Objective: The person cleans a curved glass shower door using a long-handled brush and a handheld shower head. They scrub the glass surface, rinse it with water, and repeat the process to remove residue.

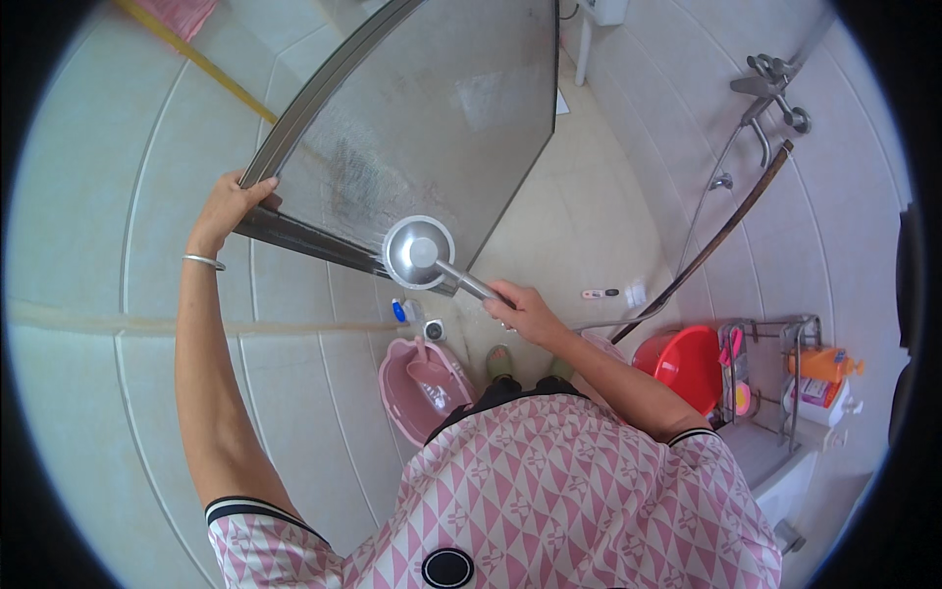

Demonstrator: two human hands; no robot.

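Note:
A large framed mesh screen (434, 125) stands tilted in front of me, and part of its surface looks wet. My left hand (223, 210) grips the near left corner of its frame, the thumb lying over the dark edge. In my right hand (526, 313) is the handle of a metal water ladle (419, 252). The ladle's round bowl overlaps the screen's lower edge from my viewpoint; whether they touch, I cannot tell. No water is plainly seen pouring from it.
By my feet, a pink plastic basin (394, 397) holds a pink scoop (427, 368). A floor drain (434, 330) and a brush (398, 310) lie beyond. To the right are a red bucket (677, 368), a wire rack (791, 383), a leaning wooden stick (728, 228) and a shower tap (769, 92).

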